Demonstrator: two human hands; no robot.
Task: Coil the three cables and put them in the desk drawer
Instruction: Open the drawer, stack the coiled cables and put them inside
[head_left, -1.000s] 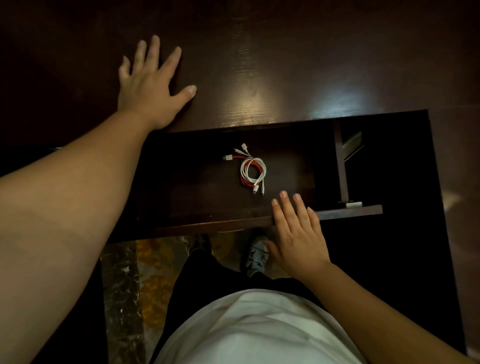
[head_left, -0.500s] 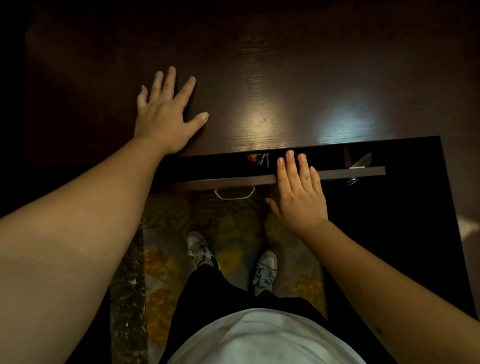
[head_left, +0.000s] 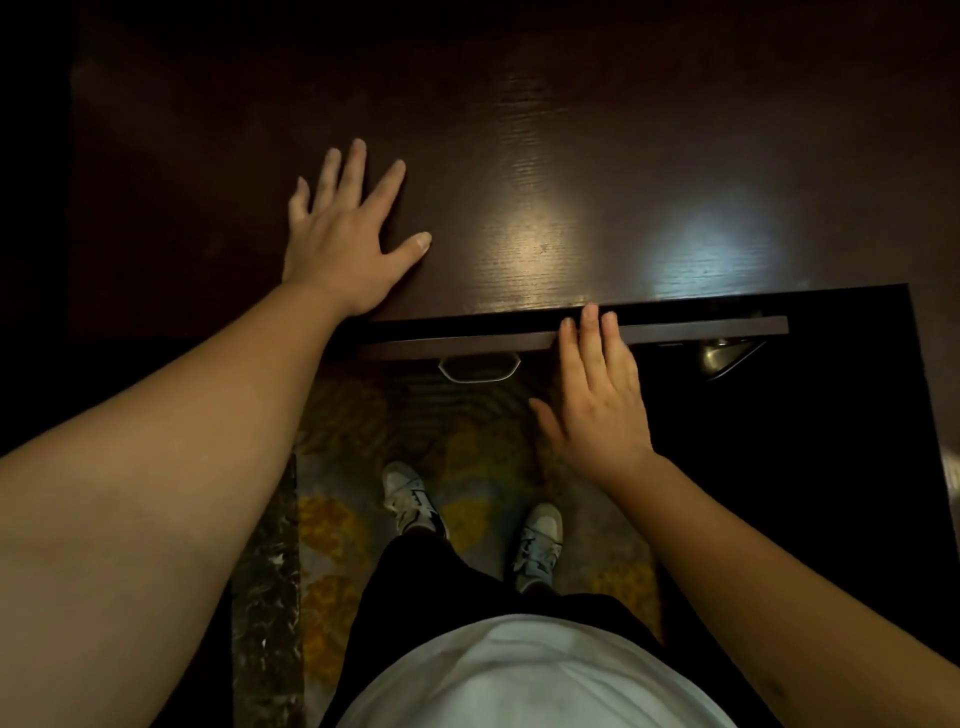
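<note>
The dark wooden desk drawer (head_left: 457, 340) is pushed almost fully in under the desk top (head_left: 597, 171); only a thin dark gap shows above its front. Its metal handle (head_left: 479, 368) hangs below the front. My right hand (head_left: 597, 400) presses flat against the drawer front with straight fingers, fingertips reaching the top edge. My left hand (head_left: 345, 239) rests flat on the desk top with fingers spread. The coiled cables are hidden inside the drawer.
A dark cabinet side (head_left: 831, 415) stands to the right, with a brass-coloured fitting (head_left: 719, 353) beside the drawer's end. Below are a patterned yellow-grey carpet (head_left: 467, 447), my two sneakers (head_left: 410, 499) and a marble strip (head_left: 267, 597).
My right hand has pushed the drawer in from wide open to nearly closed. The red and white coiled cables, visible a second ago, have gone out of sight. The left hand stayed on the desk.
</note>
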